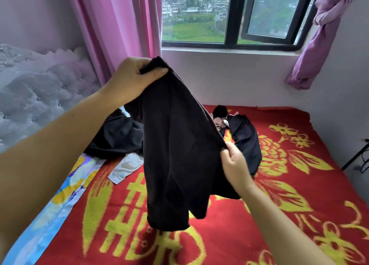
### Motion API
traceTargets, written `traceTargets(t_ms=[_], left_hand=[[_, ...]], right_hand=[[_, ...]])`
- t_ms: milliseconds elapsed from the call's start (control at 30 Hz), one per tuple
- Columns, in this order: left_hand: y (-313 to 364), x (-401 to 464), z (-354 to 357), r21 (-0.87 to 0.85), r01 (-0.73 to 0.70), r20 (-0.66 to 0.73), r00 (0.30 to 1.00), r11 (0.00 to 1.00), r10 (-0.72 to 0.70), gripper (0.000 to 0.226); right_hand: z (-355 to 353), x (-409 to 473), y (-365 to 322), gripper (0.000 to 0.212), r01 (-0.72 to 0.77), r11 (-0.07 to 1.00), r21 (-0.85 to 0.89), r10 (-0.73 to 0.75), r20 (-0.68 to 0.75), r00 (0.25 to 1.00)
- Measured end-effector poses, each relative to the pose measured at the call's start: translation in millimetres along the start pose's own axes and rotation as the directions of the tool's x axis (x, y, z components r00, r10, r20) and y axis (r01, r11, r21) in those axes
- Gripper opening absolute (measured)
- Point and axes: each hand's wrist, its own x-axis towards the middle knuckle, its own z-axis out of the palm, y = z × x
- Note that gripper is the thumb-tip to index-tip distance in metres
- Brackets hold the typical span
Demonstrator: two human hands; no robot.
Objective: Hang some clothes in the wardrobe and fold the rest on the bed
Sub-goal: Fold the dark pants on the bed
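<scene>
A black garment (pixel 175 155) hangs in the air over the bed (pixel 279 195), which is covered by a red blanket with yellow flowers. My left hand (pixel 131 79) is raised and pinches the garment's top edge. Lower and to the right, my right hand (pixel 235 165) grips its side edge. The cloth droops between them, its lower end just above the blanket. Behind it lie a dark heap of clothes (pixel 117 137) on the left and another black garment with white trim (pixel 243 139) on the right. A small white cloth (pixel 125 169) lies flat by the left heap.
A grey tufted headboard (pixel 40 89) stands at the left. Pink curtains (pixel 119 25) and a dark-framed window (pixel 229 17) are behind the bed. A knotted purple curtain (pixel 315 45) hangs at the right. A light blue sheet (pixel 60 200) shows along the bed's left side.
</scene>
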Motion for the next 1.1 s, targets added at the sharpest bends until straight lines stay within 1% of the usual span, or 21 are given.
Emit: traceTargets(t_ms=[33,67,100,133,167,233,267,333,400,467,500,567,600,667,767,833,900,933,1000,1067,1100], left_hand=[[-4,0,-7,0.035,0.005,-0.023,1.0,0.999,-0.004,0.025],[-9,0,-14,0.071,0.014,-0.048,0.999,0.997,-0.011,0.031],[-15,-1,-21,0.1,0.025,-0.068,0.998,0.995,-0.018,0.035],[-21,-2,-26,0.119,0.037,-0.074,0.997,0.992,-0.028,0.036],[-27,-3,-30,0.133,0.055,-0.065,0.997,0.99,-0.047,0.035],[-41,-3,-30,0.193,0.093,-0.037,0.996,0.977,-0.087,0.035],[-50,0,-28,0.244,0.099,-0.019,0.995,0.965,-0.097,0.037],[-69,13,-20,0.386,0.108,0.014,0.992,0.916,-0.123,0.035],[-82,33,-11,0.561,0.123,0.005,0.988,0.818,-0.152,0.033],[-88,59,-7,0.664,0.152,-0.097,0.988,0.733,-0.117,0.039],[-87,73,-8,0.687,0.17,-0.173,0.983,0.706,-0.068,0.043],[-76,95,-15,0.707,0.195,-0.312,0.949,0.68,0.053,0.052],[-68,102,-20,0.689,0.196,-0.358,0.929,0.697,0.093,0.057],[-53,105,-28,0.606,0.135,-0.391,0.909,0.784,0.146,0.062],[-40,70,-20,0.489,-0.088,-0.287,0.923,0.868,0.256,0.054],[-45,31,0,0.422,-0.212,-0.126,0.949,0.881,0.289,0.048],[-59,-16,29,0.381,-0.298,0.09,0.954,0.875,0.286,0.042],[-68,-43,46,0.358,-0.328,0.184,0.943,0.874,0.278,0.04],[-89,-104,86,0.3,-0.337,0.314,0.918,0.893,0.241,0.037],[-107,-176,129,0.24,-0.291,0.447,0.88,0.926,0.161,0.032],[-114,-209,149,0.231,-0.265,0.523,0.846,0.936,0.11,0.028]], right_hand=[[-13,3,-7,0.019,0.036,0.999,0.014,-0.037,0.011,0.999],[-28,5,-14,0.013,0.061,0.998,0.031,-0.063,0.081,0.995],[-44,6,-21,0.004,0.06,0.997,0.04,-0.066,0.201,0.977],[-58,10,-25,0.009,0.053,0.999,0.002,-0.051,0.31,0.949],[-70,15,-28,0.015,0.055,0.995,-0.086,-0.016,0.4,0.916],[-84,33,-29,0.011,0.066,0.934,-0.35,0.124,0.494,0.861],[-87,46,-24,0.008,0.089,0.855,-0.511,0.203,0.488,0.849],[-87,76,-10,0.013,0.122,0.643,-0.756,0.283,0.383,0.879],[-81,106,-1,0.017,0.087,0.488,-0.869,0.262,0.24,0.935],[-73,132,-3,0.013,0.025,0.401,-0.916,0.195,0.112,0.974],[-71,144,-7,0.012,-0.003,0.372,-0.928,0.16,0.061,0.985],[-72,164,-15,0.013,-0.028,0.358,-0.933,0.075,-0.001,0.997],[-74,171,-20,0.014,-0.036,0.374,-0.927,0.037,-0.024,0.999],[-82,180,-22,0.015,-0.049,0.437,-0.898,-0.01,-0.059,0.998],[-97,184,-10,0.015,-0.077,0.501,-0.862,0.002,-0.088,0.996],[-103,181,10,0.022,-0.102,0.492,-0.865,0.064,-0.081,0.995],[-103,170,35,0.032,-0.131,0.477,-0.869,0.142,-0.071,0.987],[-99,161,52,0.036,-0.145,0.463,-0.874,0.191,-0.061,0.98],[-90,133,87,0.04,-0.152,0.424,-0.893,0.293,-0.024,0.956],[-82,96,128,0.047,-0.158,0.41,-0.898,0.41,0.027,0.912],[-80,78,146,0.052,-0.173,0.417,-0.892,0.463,0.045,0.885]])
